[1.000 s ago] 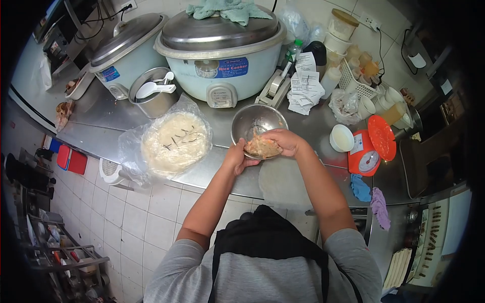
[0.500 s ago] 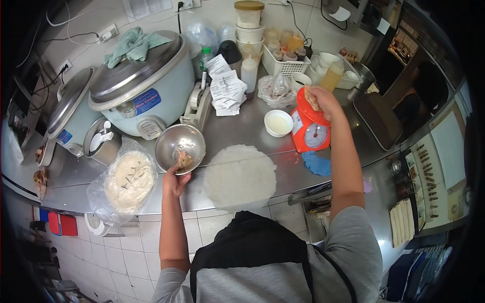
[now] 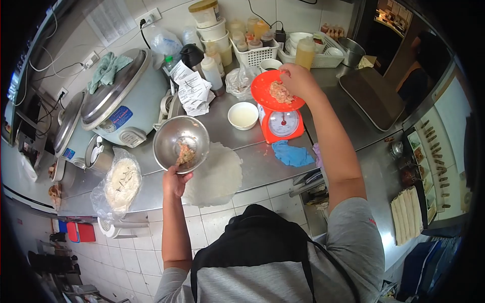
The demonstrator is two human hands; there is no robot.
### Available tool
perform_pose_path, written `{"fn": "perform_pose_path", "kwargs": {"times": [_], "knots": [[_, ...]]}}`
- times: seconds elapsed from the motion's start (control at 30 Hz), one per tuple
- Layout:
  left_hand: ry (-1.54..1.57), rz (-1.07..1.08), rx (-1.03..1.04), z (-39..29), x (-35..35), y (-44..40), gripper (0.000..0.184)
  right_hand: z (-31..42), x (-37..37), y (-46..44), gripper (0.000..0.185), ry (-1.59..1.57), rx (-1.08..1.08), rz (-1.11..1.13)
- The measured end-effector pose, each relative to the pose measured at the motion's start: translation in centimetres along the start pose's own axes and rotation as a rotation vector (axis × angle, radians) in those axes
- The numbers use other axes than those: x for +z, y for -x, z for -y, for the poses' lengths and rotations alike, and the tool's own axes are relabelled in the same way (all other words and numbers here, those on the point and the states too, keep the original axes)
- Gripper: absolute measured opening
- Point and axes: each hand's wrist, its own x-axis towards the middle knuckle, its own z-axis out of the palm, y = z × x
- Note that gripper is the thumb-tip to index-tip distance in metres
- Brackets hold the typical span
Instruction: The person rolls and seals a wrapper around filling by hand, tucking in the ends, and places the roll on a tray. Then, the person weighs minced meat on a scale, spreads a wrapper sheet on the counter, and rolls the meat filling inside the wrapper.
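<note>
My left hand (image 3: 175, 183) grips the near rim of a steel bowl (image 3: 165, 144), which is tilted and holds a small lump of minced filling (image 3: 186, 153). Over the right edge of the red plate (image 3: 261, 87) of a kitchen scale (image 3: 284, 123) is my right hand (image 3: 299, 81). Its fingers are bent down beside a flat portion of filling (image 3: 279, 93) on that plate; the fingertips are partly hidden. A thin pale round sheet (image 3: 217, 177) lies on the steel counter, partly under the bowl. Left of the scale stands a white bowl (image 3: 243, 116) with pale liquid.
Dough in plastic (image 3: 123, 184) lies at the left, below the rice cooker (image 3: 118, 101). Receipts (image 3: 192, 91), squeeze bottles (image 3: 211, 73) and a white basket (image 3: 255, 54) stand behind. A blue cloth (image 3: 292, 153) lies before the scale, a dark tray (image 3: 372, 98) to its right.
My right hand has moved from the bowl to the scale, and filling now lies on the red plate. My left hand still holds the steel bowl. The view has swung right.
</note>
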Motion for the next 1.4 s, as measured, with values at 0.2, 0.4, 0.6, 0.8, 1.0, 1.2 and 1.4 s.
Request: {"fn": "perform_pose_path", "kwargs": {"times": [0.2, 0.4, 0.6, 0.8, 1.0, 1.2, 1.4], "knots": [[-0.102, 0.141, -0.04, 2.0, 5.7, 3.6, 0.036, -0.4, -3.0, 4.0, 0.027, -0.379, -0.112, -0.007], [-0.128, 0.204, -0.071, 3.1, 9.3, 5.8, 0.037, -3.4, -4.2, 6.2, 0.026, -0.51, -0.106, -0.008], [-0.123, 0.237, -0.123, 3.8, 10.6, 6.2, 0.042, -4.9, -5.6, 7.8, 0.023, -0.526, -0.122, -0.035], [-0.141, 0.242, -0.12, 4.0, 11.4, 6.6, 0.04, -6.3, -5.3, 7.9, 0.023, -0.589, -0.124, -0.021], [-0.166, 0.244, -0.085, 4.0, 11.6, 7.0, 0.04, -5.8, -5.2, 8.0, 0.023, -0.579, -0.116, -0.015], [-0.122, 0.219, -0.098, 3.9, 11.3, 6.8, 0.043, -4.5, -2.6, 6.2, 0.02, -0.589, -0.168, 0.029], [-0.167, 0.204, 0.009, 3.3, 13.4, 8.3, 0.043, 2.7, 4.5, 10.8, 0.031, -0.299, -0.601, 0.505]]}}
